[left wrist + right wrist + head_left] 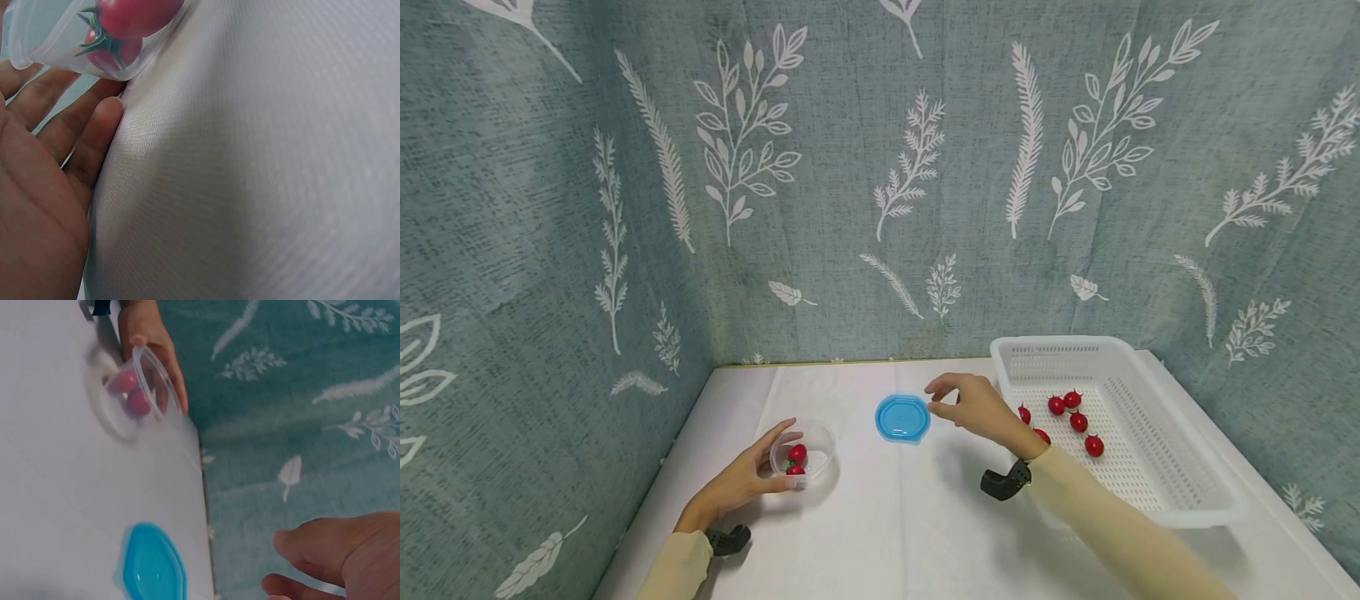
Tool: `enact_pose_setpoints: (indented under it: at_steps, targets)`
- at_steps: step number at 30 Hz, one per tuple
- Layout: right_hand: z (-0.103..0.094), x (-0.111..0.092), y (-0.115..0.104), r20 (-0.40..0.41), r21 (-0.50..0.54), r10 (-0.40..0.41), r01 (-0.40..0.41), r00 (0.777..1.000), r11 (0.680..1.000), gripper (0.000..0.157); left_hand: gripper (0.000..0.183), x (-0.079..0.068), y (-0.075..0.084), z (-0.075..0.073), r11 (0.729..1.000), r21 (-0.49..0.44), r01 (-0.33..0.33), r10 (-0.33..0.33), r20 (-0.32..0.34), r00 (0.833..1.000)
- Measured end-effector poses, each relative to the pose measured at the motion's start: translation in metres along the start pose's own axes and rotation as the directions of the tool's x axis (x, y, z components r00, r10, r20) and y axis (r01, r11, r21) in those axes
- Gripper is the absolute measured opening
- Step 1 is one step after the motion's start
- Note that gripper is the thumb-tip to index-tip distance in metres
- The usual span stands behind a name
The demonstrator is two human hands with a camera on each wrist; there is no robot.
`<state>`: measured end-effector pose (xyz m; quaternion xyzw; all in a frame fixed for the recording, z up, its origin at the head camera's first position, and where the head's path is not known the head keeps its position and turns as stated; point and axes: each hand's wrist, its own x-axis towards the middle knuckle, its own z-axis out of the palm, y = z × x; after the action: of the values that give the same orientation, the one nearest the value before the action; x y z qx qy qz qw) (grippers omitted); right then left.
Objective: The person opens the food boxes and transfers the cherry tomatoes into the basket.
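At the left of the table a round clear plastic tub (820, 458) holds two red cherry tomatoes (797, 454), one with green sepals showing in the left wrist view. My left hand (737, 485) grips the tub from its left side, thumb at the near side and fingers round the far side. A blue lid (903, 418) lies flat on the table to the right of the tub. Just right of that lid, my right hand (976, 408) hovers with loosely bent fingers and nothing between them. In the right wrist view its thumb and fingertips are apart.
A white perforated basket (1150, 483) stands at the right, with several cherry tomatoes (1093, 446) on its floor. My right forearm reaches across the basket's left side. Patterned green-grey cloth (850, 167) rises along the table's back edge and both sides.
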<state>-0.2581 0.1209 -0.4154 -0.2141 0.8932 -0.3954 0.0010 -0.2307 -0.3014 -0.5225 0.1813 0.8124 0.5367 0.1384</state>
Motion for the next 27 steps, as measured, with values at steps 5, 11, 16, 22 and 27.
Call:
enact_pose_setpoints:
  at_steps: [5,11,16,22,27]
  targets:
    - [0.016,0.007,-0.010,0.044,0.001,-0.036,0.036,0.998,0.999,0.023,0.101,0.000,0.000,0.000,1.000,0.013,-0.004,0.004,-0.001,1.000]
    - [0.034,0.014,-0.022,0.080,-0.011,-0.090,0.091,0.993,0.996,0.023,0.100,-0.001,0.001,0.000,1.000,0.017,0.001,-0.001,-0.001,1.000]
    - [0.048,0.018,-0.030,0.096,-0.028,-0.116,0.119,0.989,0.992,0.023,0.100,-0.001,0.001,0.000,1.000,0.020,-0.001,0.001,-0.005,1.000]
    - [0.063,0.021,-0.040,0.114,-0.023,-0.120,0.123,0.986,0.992,0.020,0.101,0.000,-0.001,0.000,0.999,0.041,0.007,-0.007,-0.013,1.000]
    - [0.077,0.022,-0.048,0.131,-0.044,-0.141,0.147,0.981,0.988,0.019,0.101,0.000,-0.001,0.000,1.000,0.030,-0.008,0.007,0.005,1.000]
